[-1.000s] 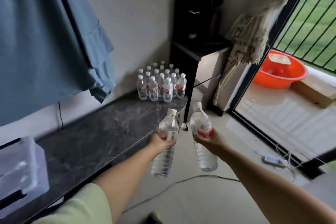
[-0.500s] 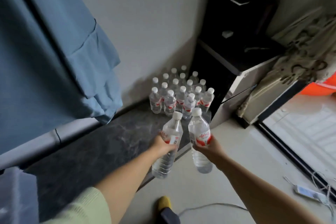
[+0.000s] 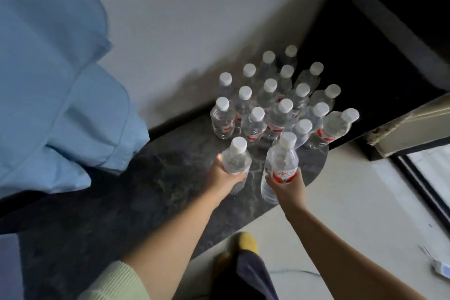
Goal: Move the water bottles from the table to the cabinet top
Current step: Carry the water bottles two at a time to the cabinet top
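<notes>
My left hand [image 3: 225, 178] grips a clear water bottle [image 3: 235, 159] with a white cap, held upright over the dark marble cabinet top [image 3: 151, 190]. My right hand [image 3: 288, 186] grips a second water bottle [image 3: 280, 162] with a red label, upright above the top's rounded end. Just beyond both, a cluster of several capped bottles [image 3: 277, 105] stands in the corner of the top against the wall.
Blue cloth [image 3: 56, 80] hangs over the left part of the top. A black cabinet [image 3: 379, 56] stands right of the bottles. Pale floor [image 3: 353, 202] lies to the right, with a white device [image 3: 442, 270] and cable on it. My yellow-socked foot [image 3: 247, 242] is below.
Both hands have carried their bottles forward from beside the top's edge to over its surface, close to the standing cluster. The view has tilted further down.
</notes>
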The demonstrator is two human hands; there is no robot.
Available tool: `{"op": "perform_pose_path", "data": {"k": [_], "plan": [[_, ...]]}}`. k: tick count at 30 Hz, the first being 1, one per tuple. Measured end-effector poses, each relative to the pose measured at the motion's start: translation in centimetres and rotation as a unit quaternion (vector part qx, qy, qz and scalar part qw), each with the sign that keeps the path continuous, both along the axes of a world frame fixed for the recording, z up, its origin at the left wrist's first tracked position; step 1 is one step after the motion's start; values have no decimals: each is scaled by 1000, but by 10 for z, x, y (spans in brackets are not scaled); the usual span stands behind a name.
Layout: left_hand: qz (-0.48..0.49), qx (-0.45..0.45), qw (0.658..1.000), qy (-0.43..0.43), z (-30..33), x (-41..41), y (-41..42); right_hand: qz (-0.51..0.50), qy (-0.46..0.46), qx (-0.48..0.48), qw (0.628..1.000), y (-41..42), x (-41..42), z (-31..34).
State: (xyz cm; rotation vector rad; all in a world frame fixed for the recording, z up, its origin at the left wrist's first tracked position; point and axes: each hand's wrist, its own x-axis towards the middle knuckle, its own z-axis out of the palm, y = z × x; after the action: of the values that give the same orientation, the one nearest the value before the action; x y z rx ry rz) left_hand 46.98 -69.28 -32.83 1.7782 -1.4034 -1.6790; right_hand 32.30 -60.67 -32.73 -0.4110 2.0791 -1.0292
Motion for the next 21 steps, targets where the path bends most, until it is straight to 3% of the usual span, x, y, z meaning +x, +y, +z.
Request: {"op": "perform_pose_path", "data": {"k": [12, 21], "plan": [[106, -126, 986, 11, -67, -34, -53, -77, 29, -66, 994, -74, 11, -92], [38, -202, 976, 78, -80, -40, -65, -62, 24, -56, 996, -81, 9, -113]]}}
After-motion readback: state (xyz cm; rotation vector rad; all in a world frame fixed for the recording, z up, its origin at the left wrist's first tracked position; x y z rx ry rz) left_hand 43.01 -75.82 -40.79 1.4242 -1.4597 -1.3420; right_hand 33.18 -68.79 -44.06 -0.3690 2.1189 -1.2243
